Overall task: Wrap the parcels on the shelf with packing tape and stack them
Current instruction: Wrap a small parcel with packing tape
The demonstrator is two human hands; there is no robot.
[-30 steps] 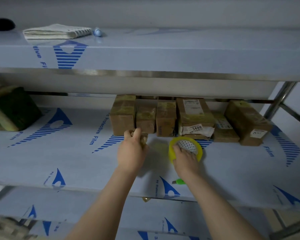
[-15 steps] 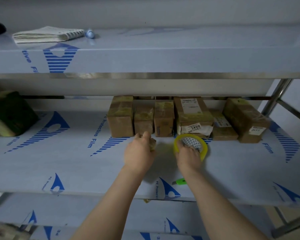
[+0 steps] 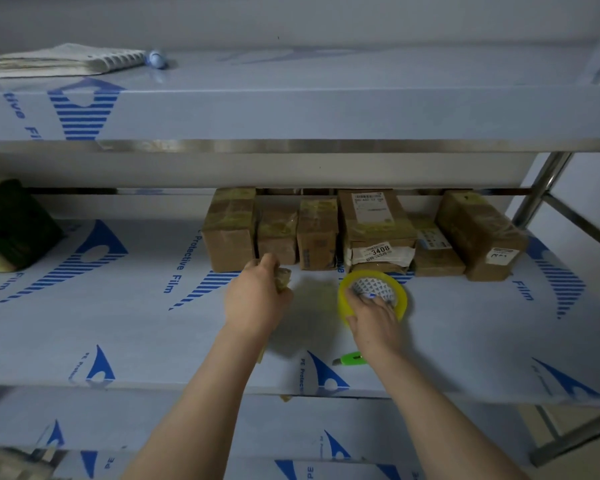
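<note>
Several brown cardboard parcels [image 3: 374, 233] stand in a row at the back of the middle shelf [image 3: 118, 323], most banded with yellowish tape. My left hand [image 3: 257, 299] grips a small tape-wrapped parcel [image 3: 283, 277] just in front of the row; most of that parcel is hidden by my fingers. To its right, my right hand [image 3: 373, 317] holds a yellow roll of packing tape [image 3: 373, 296], fingers curled into its patterned core, the roll tilted up from the shelf.
A green utility knife [image 3: 352, 359] lies near the shelf's front edge under my right wrist. A dark green block [image 3: 11, 226] sits at the far left. On the top shelf lie a notebook [image 3: 63, 60] and a small blue-white object [image 3: 157, 59]. A steel post [image 3: 541, 188] stands right.
Both hands have shifted slightly right and toward the parcel row. My left hand keeps the small parcel and my right hand keeps the tape roll.
</note>
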